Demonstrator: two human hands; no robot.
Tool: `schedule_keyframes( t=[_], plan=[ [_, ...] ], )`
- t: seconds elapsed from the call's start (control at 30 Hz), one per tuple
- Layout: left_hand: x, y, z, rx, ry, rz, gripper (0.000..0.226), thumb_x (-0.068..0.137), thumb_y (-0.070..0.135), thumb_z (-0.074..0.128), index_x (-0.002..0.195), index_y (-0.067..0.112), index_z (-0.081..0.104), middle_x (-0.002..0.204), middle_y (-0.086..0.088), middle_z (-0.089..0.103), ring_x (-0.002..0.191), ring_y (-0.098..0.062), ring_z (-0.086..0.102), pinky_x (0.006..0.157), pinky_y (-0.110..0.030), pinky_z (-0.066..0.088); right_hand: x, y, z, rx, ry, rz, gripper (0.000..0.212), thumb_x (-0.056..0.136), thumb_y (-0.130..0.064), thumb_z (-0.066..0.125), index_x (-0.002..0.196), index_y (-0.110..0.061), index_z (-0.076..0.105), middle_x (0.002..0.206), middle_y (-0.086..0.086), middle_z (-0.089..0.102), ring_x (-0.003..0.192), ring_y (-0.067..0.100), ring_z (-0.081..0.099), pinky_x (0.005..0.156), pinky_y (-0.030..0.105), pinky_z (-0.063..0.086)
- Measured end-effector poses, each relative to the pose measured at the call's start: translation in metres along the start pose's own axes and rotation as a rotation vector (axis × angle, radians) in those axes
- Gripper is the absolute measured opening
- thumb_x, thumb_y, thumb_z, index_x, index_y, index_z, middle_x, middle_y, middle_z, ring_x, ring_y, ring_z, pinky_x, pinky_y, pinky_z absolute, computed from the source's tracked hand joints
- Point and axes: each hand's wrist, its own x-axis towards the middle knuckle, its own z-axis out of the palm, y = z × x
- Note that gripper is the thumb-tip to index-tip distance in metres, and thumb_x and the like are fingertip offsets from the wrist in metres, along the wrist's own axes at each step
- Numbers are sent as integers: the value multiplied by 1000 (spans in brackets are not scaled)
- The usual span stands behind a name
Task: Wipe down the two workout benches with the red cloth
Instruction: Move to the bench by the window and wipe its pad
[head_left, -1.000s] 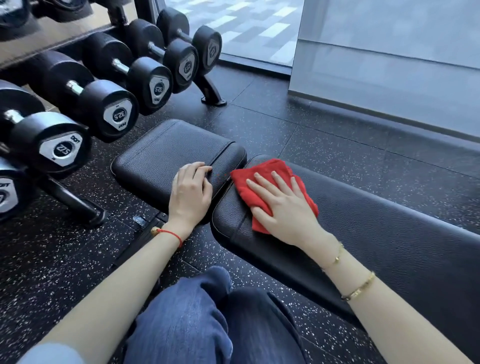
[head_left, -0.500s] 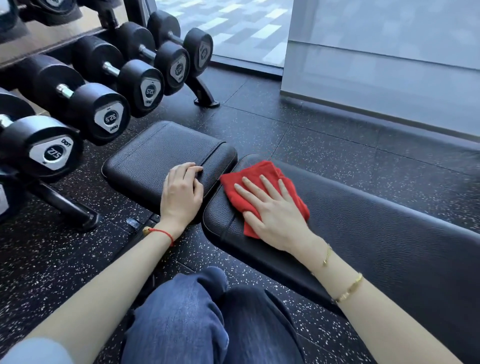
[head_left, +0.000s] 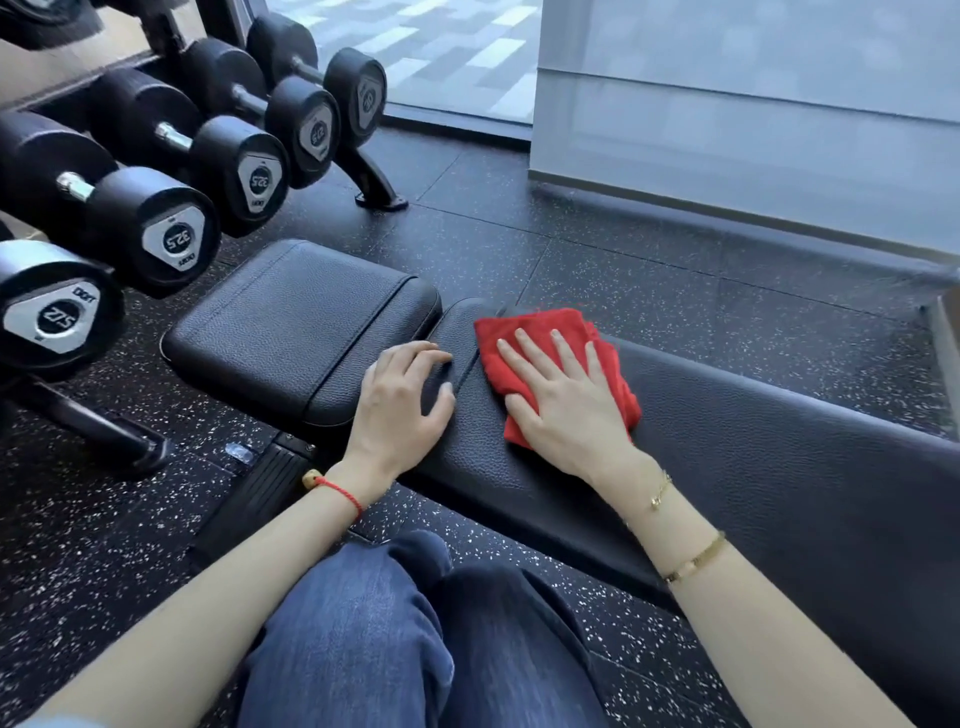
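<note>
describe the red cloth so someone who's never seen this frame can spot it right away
Start at the dumbbell rack on the left, then drop to the black padded bench running from it across the speckled floor. The red cloth lies on the long pad near its end by the short seat pad, flattened under the right hand. It is the only bright red fabric on the black padding.

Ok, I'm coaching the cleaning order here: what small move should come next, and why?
Probably slide the right hand, pressed flat on the red cloth, rightward along the long black leather bench pad. The cloth sits at that pad's left end, so most of its length lies beyond. The left hand braces at the gap.
</note>
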Motion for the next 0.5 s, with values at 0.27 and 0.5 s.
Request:
schedule_keyframes(
  t=[0.27, 0.5],
  plan=[
    [-3, 3, -1, -17, -23, 9, 40, 89, 29, 52, 123, 11, 63, 130, -5, 59, 124, -25, 51, 107, -43, 40, -43, 51, -8, -2, 14, 128, 59, 97, -48, 32, 153, -44, 12, 162, -16, 10, 151, 19, 3, 121, 48, -2],
    [-4, 9, -3, -29, -24, 1, 47, 88, 35, 42, 121, 8, 62, 128, -9, 59, 123, -29, 50, 110, -44, 38, -16, 20, -5, -5, 17, 142, 60, 97, -48, 30, 154, -39, 12, 163, -12, 9, 151, 24, 3, 120, 52, -4]
  ],
)
